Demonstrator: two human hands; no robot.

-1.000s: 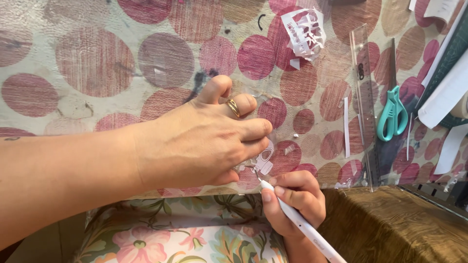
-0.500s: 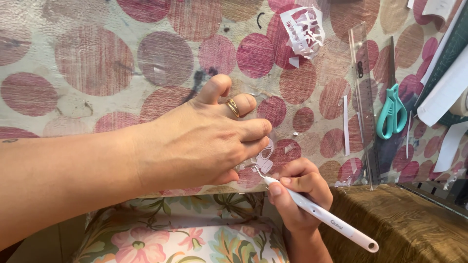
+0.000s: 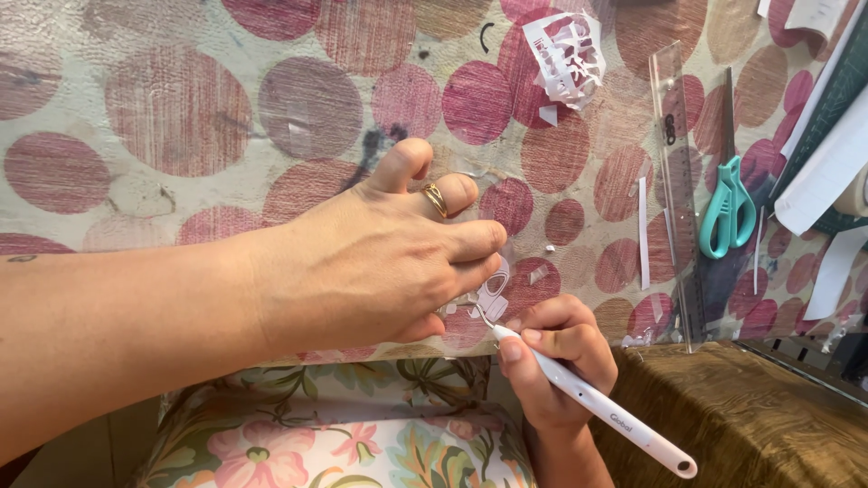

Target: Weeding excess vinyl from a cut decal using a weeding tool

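While left hand (image 3: pixel 380 262) pins (flat) paper cutout (image 3: pixel 493 294), right hand (image 3: pixel 551 357) grips craft knife (image 3: pixel 597 407)

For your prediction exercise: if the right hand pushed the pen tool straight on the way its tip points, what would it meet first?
The right hand aims the pen tool up and left. Its tip already seems to touch the small white paper cutout; just beyond lie the left hand's fingers, though depth is unclear.

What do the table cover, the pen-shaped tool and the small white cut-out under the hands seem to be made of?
Table cover: likely coated cloth, worn and faintly glossy.
Pen-shaped tool in the right hand: smooth matte white plastic, thin metal tip.
Cut-out under the left hand: thin paper or vinyl.
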